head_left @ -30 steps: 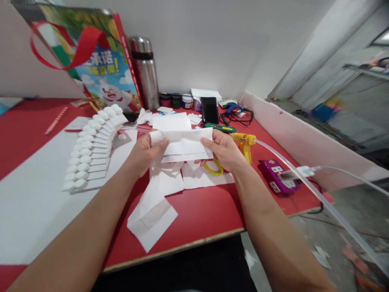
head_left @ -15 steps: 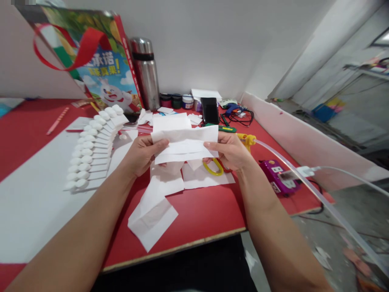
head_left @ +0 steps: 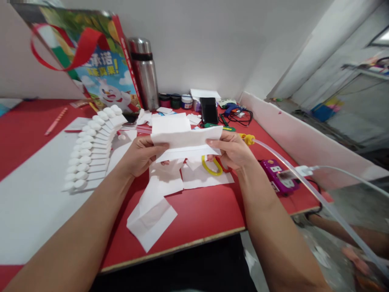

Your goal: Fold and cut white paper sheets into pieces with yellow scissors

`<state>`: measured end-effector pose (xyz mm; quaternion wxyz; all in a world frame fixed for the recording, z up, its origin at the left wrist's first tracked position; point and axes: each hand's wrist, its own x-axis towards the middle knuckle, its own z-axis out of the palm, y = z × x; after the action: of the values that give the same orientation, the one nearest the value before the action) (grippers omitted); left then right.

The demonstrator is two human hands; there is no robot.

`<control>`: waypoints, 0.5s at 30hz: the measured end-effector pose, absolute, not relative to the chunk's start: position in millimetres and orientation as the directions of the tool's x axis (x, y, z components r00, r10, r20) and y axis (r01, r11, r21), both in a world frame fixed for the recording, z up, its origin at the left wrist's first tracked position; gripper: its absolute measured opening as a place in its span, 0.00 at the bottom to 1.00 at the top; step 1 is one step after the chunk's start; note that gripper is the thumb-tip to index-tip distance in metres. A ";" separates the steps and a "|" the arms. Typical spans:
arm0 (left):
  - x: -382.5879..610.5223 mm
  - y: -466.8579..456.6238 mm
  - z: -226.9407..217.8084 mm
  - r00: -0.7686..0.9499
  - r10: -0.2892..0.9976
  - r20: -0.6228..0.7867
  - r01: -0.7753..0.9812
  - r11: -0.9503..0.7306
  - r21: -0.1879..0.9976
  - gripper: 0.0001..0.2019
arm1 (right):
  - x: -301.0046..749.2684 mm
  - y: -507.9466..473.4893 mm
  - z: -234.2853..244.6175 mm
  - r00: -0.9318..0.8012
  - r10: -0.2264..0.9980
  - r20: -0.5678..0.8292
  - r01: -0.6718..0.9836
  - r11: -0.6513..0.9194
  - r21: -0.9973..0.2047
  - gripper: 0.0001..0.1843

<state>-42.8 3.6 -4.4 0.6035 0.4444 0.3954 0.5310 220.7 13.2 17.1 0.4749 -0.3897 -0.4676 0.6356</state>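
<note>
Between my hands, above the red table (head_left: 206, 207), a folded sheet of white paper (head_left: 187, 140) is stretched out lengthwise. My left hand (head_left: 142, 153) pinches its left end, thumb on top and fingers underneath. At the other end my right hand (head_left: 231, 150) grips it the same way. Below the paper lie loose white paper pieces (head_left: 153, 221), some creased. Yellow-handled scissors (head_left: 216, 170) rest under my right hand, their blades hidden. To the left stands a curved row of white strips topped with round white discs (head_left: 88, 152).
At the back are a steel thermos (head_left: 146, 75), a picture bag (head_left: 106, 77), small paint jars (head_left: 175, 101) and a black phone (head_left: 209, 111). On the right, a yellow glue gun (head_left: 248, 139) has a clear glue stick, near a purple power strip (head_left: 278, 176). Someone's leg (head_left: 349, 233) shows lower right.
The paper's near flap now lies flatter and its right end sits slightly farther right with my right hand. Another person's leg has come into view at the lower right.
</note>
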 end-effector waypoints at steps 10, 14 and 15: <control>-53.3 4.2 5.8 0.384 0.921 0.057 -0.266 0.051 0.962 0.07 | 222.7 13.3 19.5 -0.325 0.945 0.042 -0.251 -0.044 -0.967 0.04; -55.5 2.6 6.0 0.585 0.810 -0.044 -0.179 0.182 0.967 0.18 | 219.3 10.6 19.4 -0.391 0.919 0.046 -0.202 -0.037 -0.979 0.08; -54.4 1.6 5.2 0.612 0.786 -0.086 -0.152 0.225 0.962 0.17 | 218.0 10.0 18.8 -0.428 0.902 0.049 -0.183 -0.033 -0.983 0.10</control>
<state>-54.4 1.6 5.2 0.7235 0.5316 0.2980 0.3242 218.0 10.0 18.8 0.4236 -0.3261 -0.5514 0.6405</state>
